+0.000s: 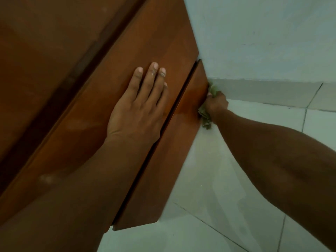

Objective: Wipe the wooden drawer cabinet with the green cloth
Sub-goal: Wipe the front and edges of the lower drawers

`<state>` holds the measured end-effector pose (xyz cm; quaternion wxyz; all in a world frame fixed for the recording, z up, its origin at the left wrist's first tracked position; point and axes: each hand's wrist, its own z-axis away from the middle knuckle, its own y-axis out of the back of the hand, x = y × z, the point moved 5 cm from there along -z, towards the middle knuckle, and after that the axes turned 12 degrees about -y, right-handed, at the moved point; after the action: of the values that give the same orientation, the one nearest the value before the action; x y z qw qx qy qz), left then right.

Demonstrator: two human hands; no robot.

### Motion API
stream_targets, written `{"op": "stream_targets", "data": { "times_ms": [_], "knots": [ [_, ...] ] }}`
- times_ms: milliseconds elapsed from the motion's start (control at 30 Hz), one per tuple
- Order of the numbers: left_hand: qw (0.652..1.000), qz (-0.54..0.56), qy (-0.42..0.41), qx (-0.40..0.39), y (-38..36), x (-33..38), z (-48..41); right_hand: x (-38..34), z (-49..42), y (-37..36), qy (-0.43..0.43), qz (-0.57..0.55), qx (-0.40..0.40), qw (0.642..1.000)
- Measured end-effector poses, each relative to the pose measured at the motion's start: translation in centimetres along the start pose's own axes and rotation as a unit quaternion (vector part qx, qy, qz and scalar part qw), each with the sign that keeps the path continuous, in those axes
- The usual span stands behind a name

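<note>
The wooden drawer cabinet (pixel 76 99) fills the left and middle of the head view, seen from above at a slant. My left hand (pixel 138 106) lies flat on its top, fingers spread, holding nothing. A lower wooden panel (pixel 163 170) juts out past a dark gap. My right hand (pixel 217 104) is clenched on the bunched green cloth (pixel 206 118) and presses it against the far right edge of that panel, near the wall. Most of the cloth is hidden by the hand and the panel's edge.
A pale wall (pixel 263 37) rises right behind the cabinet. Pale floor tiles (pixel 227 188) with dark grout lines spread to the right and below. A low skirting strip (pixel 272 91) runs along the wall's base.
</note>
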<state>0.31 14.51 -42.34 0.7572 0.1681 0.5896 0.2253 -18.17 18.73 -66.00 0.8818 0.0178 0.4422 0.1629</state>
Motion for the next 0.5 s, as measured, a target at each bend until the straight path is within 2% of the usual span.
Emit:
{"op": "stream_targets", "data": {
  "times_ms": [67,133,200,267,300,400,500],
  "knots": [
    [1.000,0.020,0.000,-0.012,-0.1,0.1,-0.1,-0.3,0.9,1.4,-0.041,-0.011,-0.030,0.999],
    [0.998,0.064,-0.002,-0.024,0.0,-0.1,-0.1,-1.5,3.1,2.3,-0.043,0.000,-0.070,0.997],
    [0.992,0.123,-0.007,-0.036,0.5,-0.1,0.2,-3.7,5.8,3.1,-0.006,0.103,-0.150,0.983],
    [0.978,0.203,-0.006,-0.041,1.2,-0.1,0.8,-6.3,9.8,4.6,0.058,0.255,-0.234,0.936],
    [0.968,0.248,0.001,-0.041,1.6,-0.2,1.3,-7.6,11.6,5.5,0.085,0.316,-0.251,0.911],
    [0.933,0.358,0.015,-0.034,3.9,-1.1,2.8,-11.9,14.7,8.0,0.142,0.437,-0.222,0.860],
    [0.910,0.407,0.070,-0.039,6.4,-3.4,4.9,-16.2,17.7,9.5,0.176,0.494,-0.190,0.830]
  ]
}}
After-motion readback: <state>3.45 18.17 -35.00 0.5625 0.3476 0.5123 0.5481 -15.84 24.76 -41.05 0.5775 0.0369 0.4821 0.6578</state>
